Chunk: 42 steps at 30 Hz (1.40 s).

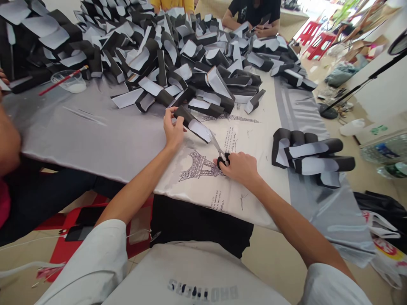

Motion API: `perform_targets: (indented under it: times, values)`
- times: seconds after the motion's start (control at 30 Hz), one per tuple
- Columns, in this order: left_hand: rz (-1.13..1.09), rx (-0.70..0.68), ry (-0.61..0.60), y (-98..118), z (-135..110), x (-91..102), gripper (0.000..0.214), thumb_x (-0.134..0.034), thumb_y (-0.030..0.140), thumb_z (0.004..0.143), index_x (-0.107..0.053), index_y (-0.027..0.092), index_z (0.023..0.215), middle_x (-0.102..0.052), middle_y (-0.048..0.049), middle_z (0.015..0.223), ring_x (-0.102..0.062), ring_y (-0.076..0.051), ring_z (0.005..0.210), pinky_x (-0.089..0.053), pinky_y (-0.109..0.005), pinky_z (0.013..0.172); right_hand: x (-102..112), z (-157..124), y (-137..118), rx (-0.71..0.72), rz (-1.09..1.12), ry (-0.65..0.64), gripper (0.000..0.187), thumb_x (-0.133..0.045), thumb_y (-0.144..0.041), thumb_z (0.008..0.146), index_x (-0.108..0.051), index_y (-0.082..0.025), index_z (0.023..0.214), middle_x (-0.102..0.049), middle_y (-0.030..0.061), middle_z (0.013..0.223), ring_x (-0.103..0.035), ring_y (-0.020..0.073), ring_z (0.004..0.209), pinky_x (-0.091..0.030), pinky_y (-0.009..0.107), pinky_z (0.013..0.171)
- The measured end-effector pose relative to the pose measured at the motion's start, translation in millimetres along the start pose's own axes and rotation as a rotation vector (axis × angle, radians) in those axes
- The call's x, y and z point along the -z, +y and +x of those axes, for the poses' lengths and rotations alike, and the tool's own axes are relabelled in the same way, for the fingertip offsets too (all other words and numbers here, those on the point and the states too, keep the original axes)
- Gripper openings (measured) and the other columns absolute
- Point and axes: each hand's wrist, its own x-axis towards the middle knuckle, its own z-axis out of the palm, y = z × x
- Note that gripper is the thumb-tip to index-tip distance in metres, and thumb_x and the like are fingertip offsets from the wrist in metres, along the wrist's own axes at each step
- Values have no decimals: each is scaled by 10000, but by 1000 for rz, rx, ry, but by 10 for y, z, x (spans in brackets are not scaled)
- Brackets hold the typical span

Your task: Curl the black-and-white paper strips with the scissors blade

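My left hand [174,129] pinches a folded black-and-white paper strip [192,124] above the table. My right hand [240,167] is closed on the black finger loops of a pair of scissors [219,150], whose blades point up at the strip's white end. The blade tips sit at or very near that end, and I cannot tell if they touch. Under both hands lies a white cloth printed with an Eiffel Tower [197,166]. A large heap of similar folded strips [178,55] covers the far part of the table.
A smaller stack of strips [308,156] lies to my right. A plastic cup with a red-handled brush [68,80] stands at far left. People sit at the far end [254,12] and left [9,140]. Red stools [313,36] and a black stand [349,84] occupy the floor beyond.
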Motion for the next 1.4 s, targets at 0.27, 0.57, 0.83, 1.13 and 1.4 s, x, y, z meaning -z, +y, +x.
perform_targets:
  times: [0.27,0.57,0.83,1.13,1.4]
  values:
    - [-22,39,29,-6,-24,-22,654,-828,805,875,-565,271,1144,-576,-78,1213,-635,-137,805,-589,-259,600,13,12,-9,-5,12,-7,647,-426,-660,1116,-733,-185,803,-726,127,806,-658,243,731,-288,349,622]
    - [-171,-9,-46,-96,44,14,570,-799,655,968,-648,359,1432,-638,-81,1142,-685,-262,1033,-713,-428,824,16,14,14,-12,7,-9,650,-428,-675,1123,-765,-191,850,-729,113,818,-673,239,740,-308,332,630]
    - [-207,54,-55,-150,65,-15,304,-824,513,939,-756,276,1118,-633,-62,1008,-665,-221,893,-707,-365,715,-14,29,51,-20,0,20,646,-446,-690,1105,-758,-202,818,-722,103,794,-677,245,736,-318,335,637]
    - [-258,65,-83,-162,57,-29,355,-860,483,892,-612,255,1003,-657,-46,977,-668,-202,836,-655,-312,576,20,54,91,-63,-12,2,671,-401,-688,1131,-781,-198,874,-738,126,849,-704,261,781,-353,340,661]
    - [-250,30,-221,-101,-7,-47,478,-895,582,874,-562,252,970,-693,-32,899,-691,-199,776,-637,-320,516,20,89,141,-92,45,12,693,-418,-725,1109,-807,-195,892,-740,130,834,-706,274,780,-376,352,681]
